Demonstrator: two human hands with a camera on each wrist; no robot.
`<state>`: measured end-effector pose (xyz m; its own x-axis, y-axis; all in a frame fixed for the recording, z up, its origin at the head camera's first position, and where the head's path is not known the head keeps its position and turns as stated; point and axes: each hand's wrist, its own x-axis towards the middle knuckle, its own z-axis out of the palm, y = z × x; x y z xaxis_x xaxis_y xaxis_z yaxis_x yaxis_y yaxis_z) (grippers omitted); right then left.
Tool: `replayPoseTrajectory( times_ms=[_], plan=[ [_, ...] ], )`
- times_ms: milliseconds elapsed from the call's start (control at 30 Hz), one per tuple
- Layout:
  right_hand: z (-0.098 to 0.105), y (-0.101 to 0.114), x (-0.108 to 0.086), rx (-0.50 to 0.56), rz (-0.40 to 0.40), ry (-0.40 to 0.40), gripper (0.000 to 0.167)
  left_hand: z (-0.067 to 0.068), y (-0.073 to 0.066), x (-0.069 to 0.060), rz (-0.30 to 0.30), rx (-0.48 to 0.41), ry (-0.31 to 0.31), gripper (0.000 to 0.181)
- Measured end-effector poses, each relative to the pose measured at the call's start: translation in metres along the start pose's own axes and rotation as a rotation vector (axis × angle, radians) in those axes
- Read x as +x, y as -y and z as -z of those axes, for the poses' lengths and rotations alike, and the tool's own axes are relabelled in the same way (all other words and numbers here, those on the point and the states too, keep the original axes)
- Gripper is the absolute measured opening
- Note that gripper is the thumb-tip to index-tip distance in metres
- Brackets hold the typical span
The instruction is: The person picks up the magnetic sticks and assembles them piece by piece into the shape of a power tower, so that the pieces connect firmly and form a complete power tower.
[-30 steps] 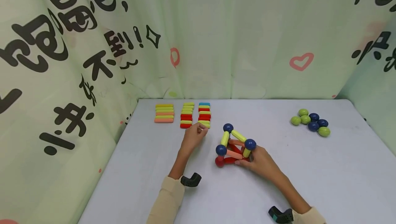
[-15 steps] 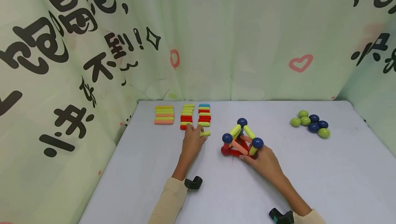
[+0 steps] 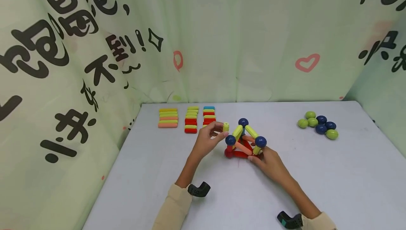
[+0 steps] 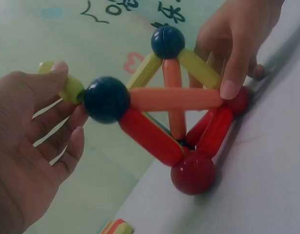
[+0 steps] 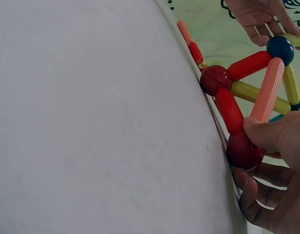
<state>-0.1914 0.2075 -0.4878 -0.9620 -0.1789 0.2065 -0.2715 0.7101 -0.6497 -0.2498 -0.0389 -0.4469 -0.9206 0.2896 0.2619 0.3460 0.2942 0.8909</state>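
A frame of coloured rods and balls stands on the table, with blue balls [image 3: 260,141] on top and a red ball [image 4: 193,172] low down. My left hand [image 3: 207,141] pinches a short yellow-green rod [image 3: 226,127] between thumb and fingers; in the left wrist view the rod's end [image 4: 72,90] meets a blue ball [image 4: 107,100]. My right hand [image 3: 273,163] grips the frame's lower right corner, its thumb by a salmon rod [image 5: 268,90] and its fingers around a red ball [image 5: 245,151].
Three stacks of rods lie at the back left of the table [image 3: 152,187]: yellow and salmon [image 3: 168,125], red and yellow-green [image 3: 190,130], and one topped with blue [image 3: 209,108]. Green balls [image 3: 302,123] and blue balls [image 3: 321,129] lie at the back right. A printed curtain [image 3: 266,39] hangs behind.
My left hand has lifted a yellow-green rod from the front of the nearest row and carried it right to the frame. The frame shifted back and right, then slightly left, with my right hand on it.
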Motion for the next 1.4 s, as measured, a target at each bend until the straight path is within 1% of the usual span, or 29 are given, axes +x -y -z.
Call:
replayPoseTrajectory(
  times_ms=[67,133,200,267,433,567,700,833,933,1000,1100,1233,1300,1400],
  plan=[
    [0.000,0.000,-0.001,0.002,0.011,0.003,0.046,-0.002,-0.007,-0.001,-0.042,-0.020,0.035,0.031],
    [0.001,-0.001,-0.001,-0.003,0.025,-0.003,0.047,-0.004,-0.011,-0.001,-0.069,0.004,0.044,0.031],
    [0.002,-0.001,-0.001,-0.005,0.034,-0.010,0.049,-0.006,-0.013,-0.002,-0.084,0.046,0.033,0.031],
    [0.002,0.000,-0.001,0.003,0.036,-0.027,0.048,-0.009,-0.014,-0.002,-0.103,0.092,0.021,0.032],
    [0.000,0.001,0.001,0.047,0.045,-0.115,0.045,-0.016,-0.016,-0.006,-0.167,0.200,0.023,0.035],
    [-0.003,0.002,0.001,0.097,0.088,-0.203,0.045,-0.021,-0.018,-0.009,-0.179,0.265,0.024,0.033],
    [-0.004,0.004,0.001,0.128,0.120,-0.250,0.043,-0.025,-0.021,-0.011,-0.175,0.349,0.031,0.032],
    [-0.004,0.007,0.001,0.154,0.138,-0.248,0.042,-0.027,-0.023,-0.013,-0.195,0.479,0.036,0.029],
    [-0.004,0.009,0.001,0.159,0.149,-0.240,0.042,-0.029,-0.024,-0.014,-0.228,0.568,0.019,0.028],
    [-0.004,0.009,0.000,0.151,0.156,-0.234,0.043,-0.031,-0.025,-0.015,-0.244,0.607,0.002,0.027],
    [-0.005,0.010,0.000,0.133,0.174,-0.213,0.045,-0.032,-0.025,-0.016,-0.263,0.642,-0.007,0.026],
    [-0.004,0.009,0.000,0.121,0.191,-0.177,0.050,-0.033,-0.026,-0.015,-0.275,0.668,0.004,0.026],
    [-0.004,0.008,0.000,0.110,0.179,-0.163,0.053,-0.033,-0.026,-0.015,-0.276,0.670,0.009,0.026],
    [-0.005,0.006,-0.001,0.057,0.141,-0.133,0.045,-0.033,-0.026,-0.015,-0.260,0.652,0.012,0.027]
  ],
)
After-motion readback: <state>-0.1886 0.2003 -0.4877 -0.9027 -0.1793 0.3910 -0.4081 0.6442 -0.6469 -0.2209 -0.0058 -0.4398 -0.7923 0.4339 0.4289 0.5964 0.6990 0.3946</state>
